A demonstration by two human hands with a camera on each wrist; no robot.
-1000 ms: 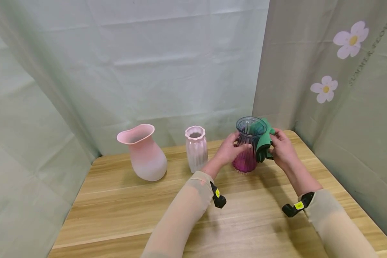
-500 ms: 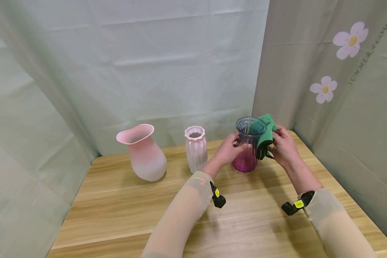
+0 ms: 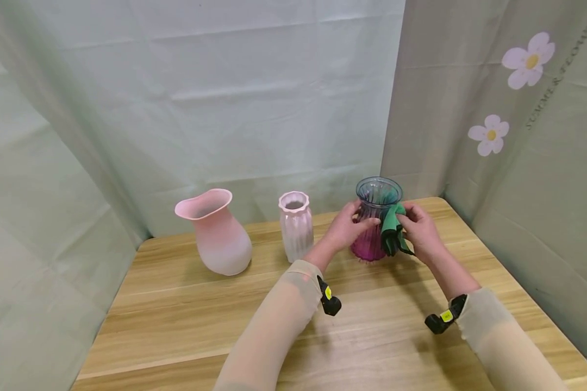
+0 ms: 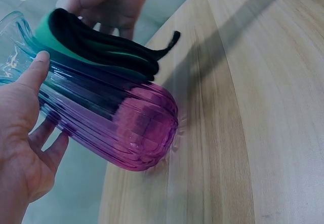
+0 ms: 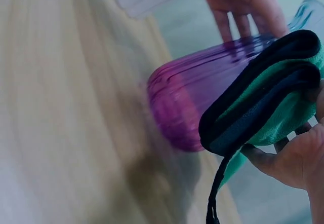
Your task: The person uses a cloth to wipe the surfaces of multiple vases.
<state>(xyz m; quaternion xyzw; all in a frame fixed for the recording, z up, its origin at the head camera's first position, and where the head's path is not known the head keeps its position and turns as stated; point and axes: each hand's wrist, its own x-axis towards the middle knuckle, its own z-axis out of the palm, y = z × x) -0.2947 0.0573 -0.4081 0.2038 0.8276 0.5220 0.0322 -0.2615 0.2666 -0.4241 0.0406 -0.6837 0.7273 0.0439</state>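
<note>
Cloth has dropped from the glass vase's rim to its front-right side, at the waist; right hand has come down and in with it. Left hand hasn't shifted, vase stays in the same spot.

Left hand: wraps the vase's left side at the neck, thumb across the front near the rim, fingers curled round the back. Forearm runs up from lower centre, palm facing right.

Right hand: presses the folded green cloth against the ribbed glass, fingers curled round the cloth's outer fold, thumb on top. Black edging and a loose black strap hang below the fold. Wrist angled in toward the vase from the right.

Vase: upright on the surface, back right, base touching the wood. Blue-tinted top, purple bottom.

Left of it: ribbed vase just beside the left hand, pink vase further left, well apart. Curtain with flower print behind on the right.
</note>
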